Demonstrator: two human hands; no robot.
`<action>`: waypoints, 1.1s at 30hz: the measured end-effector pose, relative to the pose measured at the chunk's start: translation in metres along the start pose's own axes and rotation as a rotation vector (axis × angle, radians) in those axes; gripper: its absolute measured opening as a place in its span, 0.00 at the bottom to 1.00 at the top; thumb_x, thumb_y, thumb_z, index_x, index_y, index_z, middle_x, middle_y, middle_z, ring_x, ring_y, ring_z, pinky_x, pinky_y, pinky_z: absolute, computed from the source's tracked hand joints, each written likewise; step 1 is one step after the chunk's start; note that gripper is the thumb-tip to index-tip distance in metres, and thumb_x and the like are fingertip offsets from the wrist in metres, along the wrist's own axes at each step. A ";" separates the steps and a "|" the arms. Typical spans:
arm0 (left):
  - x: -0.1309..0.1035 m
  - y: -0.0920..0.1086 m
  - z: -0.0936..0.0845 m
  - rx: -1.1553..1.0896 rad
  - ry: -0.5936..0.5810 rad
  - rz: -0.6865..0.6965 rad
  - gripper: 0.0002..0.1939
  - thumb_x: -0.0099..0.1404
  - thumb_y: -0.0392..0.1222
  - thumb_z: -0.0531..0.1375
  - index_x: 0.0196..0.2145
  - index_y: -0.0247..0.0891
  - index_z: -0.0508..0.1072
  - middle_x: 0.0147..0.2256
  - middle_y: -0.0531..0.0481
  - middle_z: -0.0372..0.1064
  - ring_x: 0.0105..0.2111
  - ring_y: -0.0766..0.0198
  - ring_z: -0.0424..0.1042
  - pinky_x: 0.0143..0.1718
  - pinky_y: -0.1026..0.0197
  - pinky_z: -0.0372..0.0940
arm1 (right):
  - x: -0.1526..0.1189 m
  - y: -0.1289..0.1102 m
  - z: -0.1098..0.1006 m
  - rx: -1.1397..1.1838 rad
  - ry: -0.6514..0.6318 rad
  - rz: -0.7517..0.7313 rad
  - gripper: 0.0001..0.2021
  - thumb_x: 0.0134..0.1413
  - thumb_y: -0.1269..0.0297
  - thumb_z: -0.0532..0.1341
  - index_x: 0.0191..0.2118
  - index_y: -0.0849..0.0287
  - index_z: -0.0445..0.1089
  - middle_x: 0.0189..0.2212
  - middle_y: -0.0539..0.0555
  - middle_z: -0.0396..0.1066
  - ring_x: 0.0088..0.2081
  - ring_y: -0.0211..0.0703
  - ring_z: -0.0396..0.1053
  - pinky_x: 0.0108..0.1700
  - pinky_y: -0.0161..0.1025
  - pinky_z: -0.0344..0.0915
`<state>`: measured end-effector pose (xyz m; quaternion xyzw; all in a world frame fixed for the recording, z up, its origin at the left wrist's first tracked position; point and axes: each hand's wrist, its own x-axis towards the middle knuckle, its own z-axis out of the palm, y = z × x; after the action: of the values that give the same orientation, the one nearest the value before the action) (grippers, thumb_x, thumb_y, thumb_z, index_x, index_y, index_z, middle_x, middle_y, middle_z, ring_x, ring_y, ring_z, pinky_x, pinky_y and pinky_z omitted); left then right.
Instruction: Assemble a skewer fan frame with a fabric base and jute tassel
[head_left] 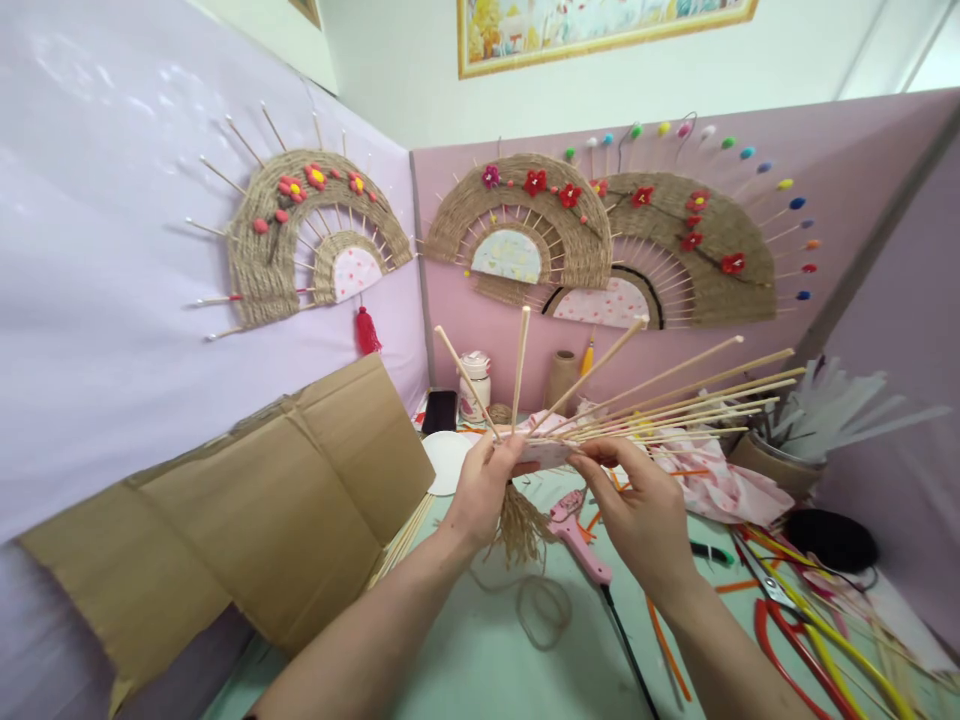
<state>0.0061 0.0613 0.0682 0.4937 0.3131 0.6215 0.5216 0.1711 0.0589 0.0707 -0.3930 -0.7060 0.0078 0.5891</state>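
Note:
A small fabric-covered piece (546, 453) with wooden sticks (616, 362) fanning up and to the right is held above the table. My left hand (487, 482) pinches its left end, thumb on top. My right hand (636, 500) pinches the right end of its lower edge between thumb and fingers. A twine tassel (519, 525) hangs below, close to my left hand. Under the piece, a pink glue gun (581, 545) lies between my forearms, with a loose loop of twine (544, 610) beside it.
Folded cardboard (285, 510) leans at the left. Red-handled scissors (787, 610), a green cutter (711, 553) and a black disc (832, 540) lie right. Behind stand a white bottle (475, 385) and twine spool (562, 380). Decorated twine fans (525, 190) hang on the partitions.

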 end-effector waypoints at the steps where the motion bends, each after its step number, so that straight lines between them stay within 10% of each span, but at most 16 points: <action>1: 0.000 0.000 0.000 0.003 0.001 -0.003 0.22 0.63 0.57 0.60 0.44 0.36 0.76 0.46 0.43 0.77 0.48 0.52 0.73 0.46 0.54 0.70 | 0.000 0.000 0.000 0.004 -0.002 0.004 0.05 0.59 0.62 0.62 0.34 0.56 0.70 0.27 0.49 0.74 0.30 0.42 0.72 0.35 0.38 0.67; 33: -0.004 0.004 0.004 -0.062 -0.116 0.056 0.22 0.64 0.54 0.61 0.49 0.37 0.74 0.51 0.43 0.74 0.54 0.51 0.71 0.55 0.50 0.65 | 0.005 0.002 -0.010 -0.117 0.015 0.123 0.08 0.60 0.60 0.60 0.32 0.56 0.70 0.23 0.48 0.70 0.23 0.37 0.64 0.28 0.36 0.62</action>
<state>0.0088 0.0561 0.0718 0.5208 0.2489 0.6155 0.5366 0.1805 0.0590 0.0773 -0.4693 -0.6753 -0.0002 0.5689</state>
